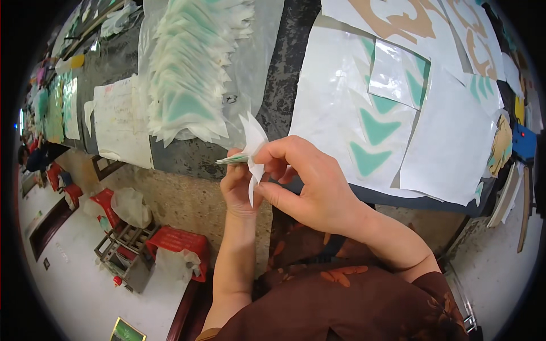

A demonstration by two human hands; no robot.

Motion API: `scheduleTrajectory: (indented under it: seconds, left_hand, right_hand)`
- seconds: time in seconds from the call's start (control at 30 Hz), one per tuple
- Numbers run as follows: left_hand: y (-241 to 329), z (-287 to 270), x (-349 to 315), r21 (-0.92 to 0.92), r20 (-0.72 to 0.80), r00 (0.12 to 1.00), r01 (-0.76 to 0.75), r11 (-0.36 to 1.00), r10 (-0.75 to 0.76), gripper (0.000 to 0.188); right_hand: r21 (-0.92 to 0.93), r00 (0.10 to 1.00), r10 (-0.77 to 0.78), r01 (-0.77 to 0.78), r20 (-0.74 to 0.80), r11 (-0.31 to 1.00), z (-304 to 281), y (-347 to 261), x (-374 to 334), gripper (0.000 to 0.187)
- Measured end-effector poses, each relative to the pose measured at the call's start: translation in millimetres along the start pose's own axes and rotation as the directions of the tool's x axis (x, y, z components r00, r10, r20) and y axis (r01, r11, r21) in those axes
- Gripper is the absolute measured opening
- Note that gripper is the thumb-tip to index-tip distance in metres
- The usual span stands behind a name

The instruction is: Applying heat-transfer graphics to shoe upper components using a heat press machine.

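Observation:
In front of my body, at the table's near edge, my left hand (235,183) is closed on a thin stack of green and white cut pieces (232,159), seen almost edge-on. My right hand (310,184) has its thumb and fingers closed on a white pointed paper piece (256,138) standing up beside that stack. Whether the paper is joined to the stack cannot be made out, as my fingers cover the contact. Just beyond my left hand lies a long overlapping row of green and white arrow-shaped pieces (187,105) on clear plastic sheeting (256,68).
Right of my hands, white sheets (318,91) carry green arrow shapes (378,128), with a smaller glossy sheet (392,79) on top. Brown cut-out paper (392,17) lies farther back. A written-on paper (119,113) sits left. Red stools and a crate (179,244) stand on the floor below.

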State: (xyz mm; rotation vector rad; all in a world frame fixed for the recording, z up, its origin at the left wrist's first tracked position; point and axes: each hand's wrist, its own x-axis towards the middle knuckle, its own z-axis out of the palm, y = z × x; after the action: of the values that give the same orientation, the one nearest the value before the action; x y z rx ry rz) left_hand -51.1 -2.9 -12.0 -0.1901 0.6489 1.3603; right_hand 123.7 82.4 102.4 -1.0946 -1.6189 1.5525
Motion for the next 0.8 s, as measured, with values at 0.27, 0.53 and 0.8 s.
scheduleTrajectory:
  seconds: [0.27, 0.53, 0.8]
  left_hand:
    - [-5, -12, -6, -0.072, -0.015, 0.999, -0.05, 0.996, 0.049, 0.038]
    - [-13, -11, -5, -0.084, -0.037, 0.999, -0.002, 0.996, -0.002, 0.047]
    - [-21, -4, -8, -0.023, 0.002, 0.999, 0.035, 0.999, -0.035, 0.049]
  right_hand:
    - [-0.054, 0.997, -0.071, 0.069, -0.034, 0.996, 11, 8, 3, 0.019]
    - [-0.1, 0.987, -0.106, 0.095, -0.119, 0.99, 13, 16, 6, 0.019]
    - [-0.019, 0.981, 0.036, -0.041, -0.189, 0.999, 17, 22, 7, 0.023]
